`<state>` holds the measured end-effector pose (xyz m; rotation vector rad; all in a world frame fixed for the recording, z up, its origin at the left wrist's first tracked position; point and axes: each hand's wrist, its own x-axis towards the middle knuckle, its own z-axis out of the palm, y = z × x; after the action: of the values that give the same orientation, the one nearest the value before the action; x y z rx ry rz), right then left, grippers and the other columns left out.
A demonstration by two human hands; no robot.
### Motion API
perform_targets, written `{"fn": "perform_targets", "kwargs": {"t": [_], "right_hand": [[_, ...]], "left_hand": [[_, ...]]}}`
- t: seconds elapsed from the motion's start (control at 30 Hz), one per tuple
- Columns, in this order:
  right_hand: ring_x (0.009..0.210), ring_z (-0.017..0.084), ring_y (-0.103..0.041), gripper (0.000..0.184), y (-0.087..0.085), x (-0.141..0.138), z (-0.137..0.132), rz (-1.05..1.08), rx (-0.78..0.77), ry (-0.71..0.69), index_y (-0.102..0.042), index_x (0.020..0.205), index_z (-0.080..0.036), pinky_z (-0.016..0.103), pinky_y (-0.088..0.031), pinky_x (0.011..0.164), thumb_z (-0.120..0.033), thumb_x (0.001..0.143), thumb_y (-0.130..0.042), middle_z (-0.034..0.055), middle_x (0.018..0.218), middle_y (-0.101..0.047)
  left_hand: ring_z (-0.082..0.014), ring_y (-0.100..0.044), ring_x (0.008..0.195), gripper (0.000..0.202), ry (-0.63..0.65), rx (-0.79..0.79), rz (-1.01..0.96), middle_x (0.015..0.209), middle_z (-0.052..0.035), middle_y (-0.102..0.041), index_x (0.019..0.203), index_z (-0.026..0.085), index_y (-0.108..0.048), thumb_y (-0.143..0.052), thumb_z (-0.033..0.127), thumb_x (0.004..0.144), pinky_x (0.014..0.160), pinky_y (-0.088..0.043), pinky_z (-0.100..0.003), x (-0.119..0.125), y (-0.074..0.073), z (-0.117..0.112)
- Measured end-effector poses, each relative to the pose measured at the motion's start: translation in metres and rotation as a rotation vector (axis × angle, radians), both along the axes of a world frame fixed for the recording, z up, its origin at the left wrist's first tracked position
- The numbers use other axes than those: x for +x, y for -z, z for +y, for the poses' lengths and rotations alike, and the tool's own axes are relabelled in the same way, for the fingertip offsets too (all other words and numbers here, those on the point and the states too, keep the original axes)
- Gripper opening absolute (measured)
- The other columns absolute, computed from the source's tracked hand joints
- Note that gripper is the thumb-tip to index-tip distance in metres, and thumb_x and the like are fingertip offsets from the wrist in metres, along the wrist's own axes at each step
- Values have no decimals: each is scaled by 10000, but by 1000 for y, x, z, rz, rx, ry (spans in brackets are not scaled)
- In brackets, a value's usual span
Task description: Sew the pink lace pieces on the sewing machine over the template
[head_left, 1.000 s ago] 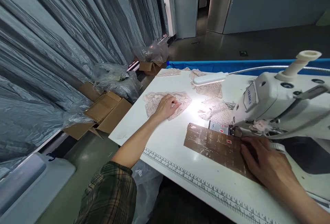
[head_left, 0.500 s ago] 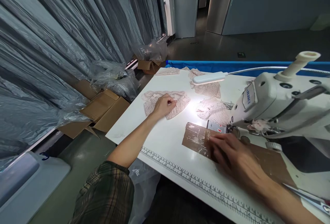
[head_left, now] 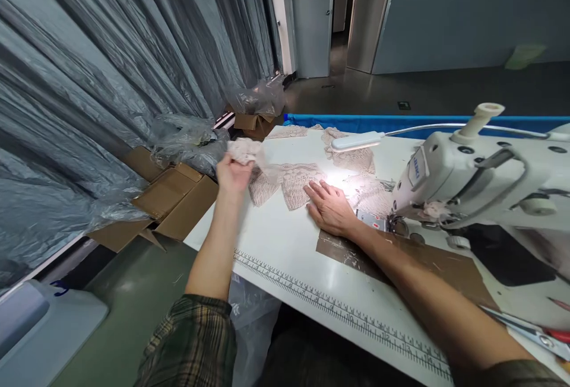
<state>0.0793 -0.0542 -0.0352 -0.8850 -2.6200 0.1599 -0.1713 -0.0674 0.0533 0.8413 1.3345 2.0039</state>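
The left hand [head_left: 234, 174] has a bit of lace [head_left: 244, 149] pinched between thumb and fingers, raised off the table [head_left: 276, 238] near its left edge. It's blurred, and from here I can't tell whether it is separate from the flat piece [head_left: 294, 188] beneath. The right hand [head_left: 332, 208] grips nothing: palm down, fingers spread, their tips resting at that flat piece's right end.

So I'd call this handling between stages: one layer is up, the flat piece lies laid out, and neither is at the needle. Further out, a crumpled piece [head_left: 371, 194] sits beside the machine [head_left: 445, 167], a folded one [head_left: 354, 158] lies behind the lamp [head_left: 358, 142], and another [head_left: 287, 132] is by the far edge; no hand is on those three. Which are finished and which are waiting, I can't tell; no stitching is plain from here.
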Motion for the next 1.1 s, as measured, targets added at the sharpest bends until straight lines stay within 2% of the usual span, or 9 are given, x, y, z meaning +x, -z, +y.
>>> {"fn": "perform_targets", "kwargs": {"t": [0.2,0.27,0.33,0.4,0.47,0.6,0.8,0.97,1.1], "right_hand": [[1351,302,-428,438,-20,6,-10,406,-133,24,-599,1294,-111,482,-362,1099,-279,928,-427,192,1455,-486],[1325,284,-460,436,-39,12,-23,620,-316,31,-611,1268,-110,456,-378,1093,-339,927,-466,205,1408,-515],[1180,264,-572,500,-59,19,-43,704,-718,-12,-570,1329,-150,441,-468,986,-455,943,-479,175,1327,-580],[1067,241,-621,538,-73,27,-66,662,-1128,-195,-575,1327,-166,415,-488,930,-536,958,-450,148,1242,-630],[942,204,-623,477,-79,35,-87,614,-1265,-353,-633,1230,-155,346,-492,851,-514,932,-533,106,1077,-672],[763,137,-546,314,-79,60,-117,611,-1273,-293,-678,1081,-127,249,-441,688,-384,921,-595,38,884,-634],[1125,209,-601,375,-89,118,-147,626,-1340,-288,-639,1288,-216,336,-463,997,-386,1000,-469,53,1144,-686],[1243,259,-579,514,-73,149,-167,775,-1335,135,-623,1323,-290,428,-468,1057,-585,907,-560,79,1297,-656],[1166,248,-629,493,-75,156,-158,804,-1297,156,-656,1279,-279,424,-495,1029,-584,901,-574,87,1249,-680]], "left_hand": [[-268,-587,1227,238,2,356,-104,1187,-120,-689,985,181,-675,-482,312,942,1020,-503,-425,8,-27,-61],[-319,-526,1304,231,85,297,102,1312,-137,-631,884,173,-678,-597,388,902,1067,-468,-463,32,-21,-85],[-311,-390,1426,225,290,165,463,1481,-110,-499,791,178,-651,-627,373,901,1174,-352,-460,57,-14,-107],[-298,-268,1491,210,555,2,905,1597,-83,-324,758,169,-645,-583,275,928,1225,-242,-474,80,-7,-123],[-298,-317,1469,170,750,-101,1141,1607,-122,-286,803,153,-642,-536,209,924,1206,-283,-477,99,-4,-131],[-270,-542,1296,148,1095,-123,1174,1456,-154,-508,794,143,-663,-550,166,887,1061,-471,-363,127,-6,-132],[-204,-702,890,361,1543,-86,827,1034,-130,-731,1030,166,-759,-606,476,927,810,-550,-272,150,-6,-127],[-166,-672,668,386,1590,-105,852,793,-121,-743,1156,172,-743,-637,454,916,659,-515,-236,154,-4,-128],[-156,-665,672,262,1461,-134,850,756,-102,-736,1068,186,-776,-622,352,936,655,-505,-233,161,-11,-124]]}}
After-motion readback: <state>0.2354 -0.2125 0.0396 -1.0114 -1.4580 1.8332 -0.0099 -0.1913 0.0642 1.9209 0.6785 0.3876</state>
